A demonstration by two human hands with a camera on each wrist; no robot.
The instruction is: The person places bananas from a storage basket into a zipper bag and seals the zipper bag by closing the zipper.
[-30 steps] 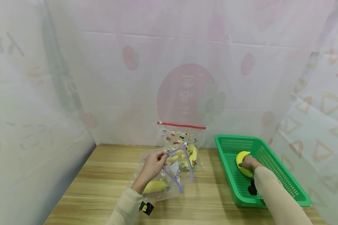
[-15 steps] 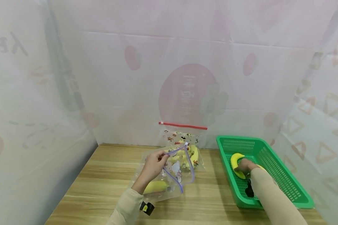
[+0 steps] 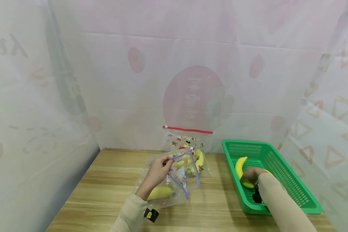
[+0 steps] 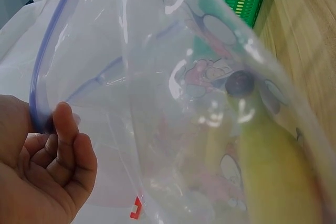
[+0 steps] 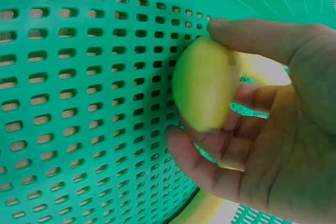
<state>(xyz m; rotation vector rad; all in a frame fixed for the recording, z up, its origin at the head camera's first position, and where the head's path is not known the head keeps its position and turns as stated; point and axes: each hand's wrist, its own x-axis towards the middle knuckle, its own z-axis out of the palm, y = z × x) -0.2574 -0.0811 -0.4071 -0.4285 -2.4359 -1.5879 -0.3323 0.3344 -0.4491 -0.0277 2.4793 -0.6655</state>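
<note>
My left hand [image 3: 159,168] pinches the purple zip edge of a clear printed zip bag [image 4: 157,129], whose mouth gapes. Inside that bag lies a banana [image 3: 160,192], its dark tip [image 4: 240,83] clear in the left wrist view. Down in the green basket [image 3: 237,190], my right hand [image 3: 251,175] holds another banana [image 3: 239,166] near the basket's left wall. In the right wrist view the thumb is over this banana [image 5: 206,85] and the fingers curl beneath it. One more banana [image 3: 268,172] shows partly behind the right hand.
Behind the left hand's bag, a second clear bag with a red slider strip [image 3: 188,130] contains several bananas [image 3: 199,159] and leans against the printed white curtain [image 3: 119,96]. A wooden table [image 3: 104,193] bears everything. Curtains also stand at both sides.
My right hand has shifted slightly left inside the basket, and its banana has moved toward the left wall. Another banana has come into view behind that hand. The left hand keeps its hold.
</note>
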